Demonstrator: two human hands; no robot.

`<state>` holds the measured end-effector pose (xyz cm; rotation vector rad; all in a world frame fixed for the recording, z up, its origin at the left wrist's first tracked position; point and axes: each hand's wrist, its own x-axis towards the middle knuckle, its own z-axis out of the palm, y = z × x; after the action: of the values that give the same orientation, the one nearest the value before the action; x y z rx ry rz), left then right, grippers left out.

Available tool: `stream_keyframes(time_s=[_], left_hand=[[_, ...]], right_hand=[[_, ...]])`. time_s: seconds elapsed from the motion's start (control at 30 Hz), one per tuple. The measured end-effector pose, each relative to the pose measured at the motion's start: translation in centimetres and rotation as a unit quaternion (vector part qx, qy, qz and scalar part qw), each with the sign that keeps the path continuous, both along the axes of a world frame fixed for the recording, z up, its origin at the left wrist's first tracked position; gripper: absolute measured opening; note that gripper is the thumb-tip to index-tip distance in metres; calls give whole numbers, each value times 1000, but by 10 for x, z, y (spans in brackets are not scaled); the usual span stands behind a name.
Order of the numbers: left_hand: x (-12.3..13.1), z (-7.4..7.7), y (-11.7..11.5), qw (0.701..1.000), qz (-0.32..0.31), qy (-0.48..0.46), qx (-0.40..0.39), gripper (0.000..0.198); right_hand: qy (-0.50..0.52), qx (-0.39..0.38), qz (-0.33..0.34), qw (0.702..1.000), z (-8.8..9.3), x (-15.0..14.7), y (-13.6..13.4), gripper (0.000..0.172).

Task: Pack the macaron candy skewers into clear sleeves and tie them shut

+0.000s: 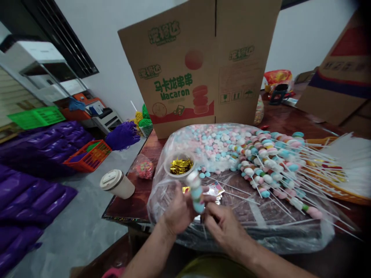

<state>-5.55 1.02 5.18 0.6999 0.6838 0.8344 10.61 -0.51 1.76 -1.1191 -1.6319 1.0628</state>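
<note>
A candy skewer [196, 193] with white, blue and pink pieces stands nearly upright between my hands, blurred by motion. My left hand [181, 210] is beside it with fingers partly spread, some of them behind the skewer. Low on the skewer's right, my right hand [222, 224] is closed in a pinch near its lower end; what the fingertips hold is too blurred to make out. Just beyond is a white bowl [166, 166] of gold foil ties [182, 166]. Shiny printed cards [216, 189] lie behind my hands on clear plastic.
Loose pastel candies [214, 143] fill the plastic behind the bowl. Many finished skewers [269, 166] are piled at the right, beside an orange basket [342, 195] with white sticks. A cardboard box [174, 61] stands behind. A lidded cup [117, 183] is at the left table edge.
</note>
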Motion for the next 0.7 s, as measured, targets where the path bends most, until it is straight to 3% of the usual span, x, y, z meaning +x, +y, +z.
stream_keyframes(time_s=[0.1, 0.17, 0.23, 0.3, 0.5, 0.6, 0.7], left_hand=[[7, 2, -1, 996, 70, -44, 36, 80], [8, -1, -2, 992, 107, 31, 55, 66], [10, -8, -4, 987, 91, 118, 57, 56], [14, -15, -5, 986, 51, 148, 51, 50], [28, -16, -9, 991, 17, 102, -85, 31], [35, -17, -7, 990, 70, 74, -97, 24], [38, -21, 4, 981, 176, 45, -72, 29]], right_hand=[[68, -79, -25, 994, -1, -2, 5, 23], [73, -68, -71, 992, 1, 2, 10, 25], [38, -27, -76, 996, 6, 6, 11, 25], [-18, 24, -43, 999, 10, 6, 8, 23], [-80, 71, -7, 994, 0, -1, -1, 20], [-37, -43, -2, 998, -9, -6, -2, 23], [8, -172, 28, 985, -9, -8, -5, 33]])
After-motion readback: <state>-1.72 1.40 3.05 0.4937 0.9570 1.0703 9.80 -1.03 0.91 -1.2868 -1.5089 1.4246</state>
